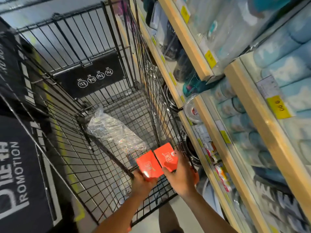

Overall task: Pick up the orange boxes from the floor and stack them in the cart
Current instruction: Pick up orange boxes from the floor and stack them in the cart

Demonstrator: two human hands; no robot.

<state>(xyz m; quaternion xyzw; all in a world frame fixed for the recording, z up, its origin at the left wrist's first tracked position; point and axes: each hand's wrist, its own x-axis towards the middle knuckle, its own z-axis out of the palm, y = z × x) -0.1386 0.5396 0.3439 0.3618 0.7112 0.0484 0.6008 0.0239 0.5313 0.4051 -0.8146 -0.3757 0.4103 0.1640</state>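
Hands [143, 181] [182, 178] over cart [104, 105] (both reaching in), each grip clamping an orange box [149, 166] [165, 157]

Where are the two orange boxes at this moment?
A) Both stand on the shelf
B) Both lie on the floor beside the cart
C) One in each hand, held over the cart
C: the left hand grips one orange box and the right hand grips the other, side by side above the black wire cart.
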